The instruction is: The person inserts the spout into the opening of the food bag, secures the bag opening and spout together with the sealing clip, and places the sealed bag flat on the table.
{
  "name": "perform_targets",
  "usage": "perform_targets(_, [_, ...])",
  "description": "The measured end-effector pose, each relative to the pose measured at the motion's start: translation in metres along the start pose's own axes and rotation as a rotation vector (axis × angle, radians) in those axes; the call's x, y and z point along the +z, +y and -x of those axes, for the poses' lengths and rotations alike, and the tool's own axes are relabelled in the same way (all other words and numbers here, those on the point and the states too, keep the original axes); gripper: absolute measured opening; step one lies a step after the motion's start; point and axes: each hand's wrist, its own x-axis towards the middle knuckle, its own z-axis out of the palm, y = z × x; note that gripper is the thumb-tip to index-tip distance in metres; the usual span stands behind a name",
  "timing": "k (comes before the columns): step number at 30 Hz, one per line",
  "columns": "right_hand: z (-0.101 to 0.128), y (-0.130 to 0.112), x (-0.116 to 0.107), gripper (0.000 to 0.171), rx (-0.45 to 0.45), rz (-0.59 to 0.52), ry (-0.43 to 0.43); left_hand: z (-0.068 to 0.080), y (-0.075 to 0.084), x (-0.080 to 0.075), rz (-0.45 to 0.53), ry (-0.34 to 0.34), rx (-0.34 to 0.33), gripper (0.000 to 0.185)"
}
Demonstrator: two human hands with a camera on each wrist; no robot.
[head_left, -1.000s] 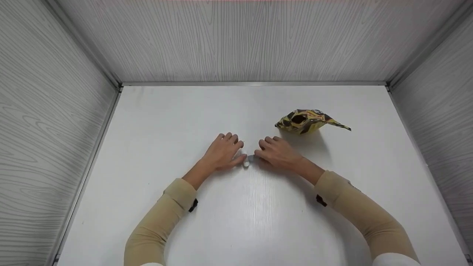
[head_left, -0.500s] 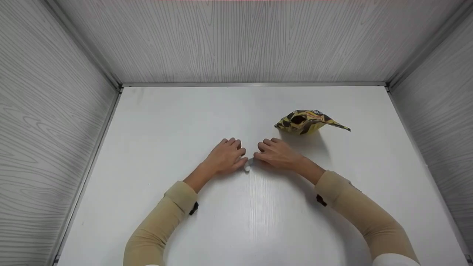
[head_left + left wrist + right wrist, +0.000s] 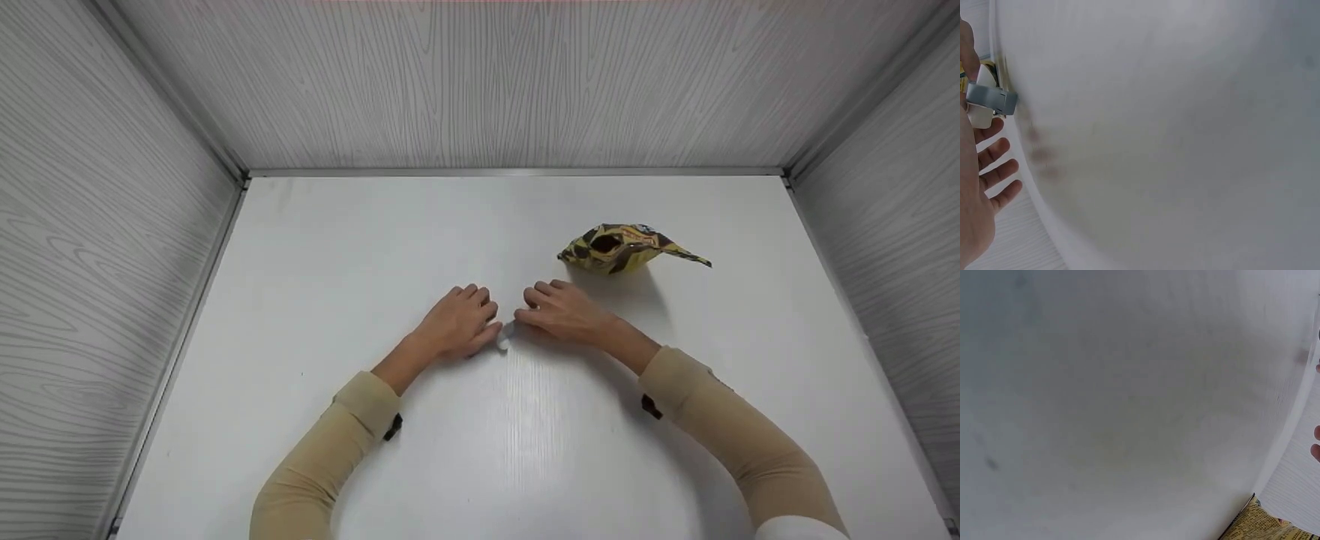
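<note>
Between my two hands, mid-surface, sits a small white clip (image 3: 503, 339). L hand (image 3: 455, 325) lies palm-down, fingers relaxed & spread, thumb tip touching the clip. R hand (image 3: 564, 311) is loosely curled, fingertips meeting the clip from the other side; can't tell if it truly pinches. Clip rests on the white surface (image 3: 315, 247). Yellow-brown snack bag (image 3: 621, 247) lies open, just beyond R hand.
</note>
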Motion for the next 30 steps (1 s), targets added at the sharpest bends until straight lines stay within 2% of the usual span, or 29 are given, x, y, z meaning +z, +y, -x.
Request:
perform_targets(8, [0.0007, -0.0004, -0.0003, 0.008, 0.029, -0.039, -0.003, 0.0043, 0.0014, 0.0019, -0.007, 0.025, 0.005, 0.044])
perform_targets(11, [0.0021, -0.0018, -0.0001, 0.014, 0.055, -0.06, 0.005, 0.0053, 0.0016, 0.0035, -0.008, 0.04, 0.01, 0.043])
perform_targets(14, [0.0032, -0.0036, -0.0003, 0.02, 0.09, -0.107, 0.0, 0.0056, 0.0022, 0.0043, 0.0, 0.053, 0.012, 0.042])
perform_targets(24, [0.0052, -0.0067, 0.0007, 0.018, 0.207, -0.272, -0.076, 0.0059, 0.0053, 0.0032, 0.005, 0.037, 0.005, 0.043])
perform_targets(30, [0.0064, -0.0068, -0.0002, 0.018, 0.239, -0.318, -0.075, 0.0058, 0.0067, 0.0034, -0.009, 0.047, 0.01, 0.043])
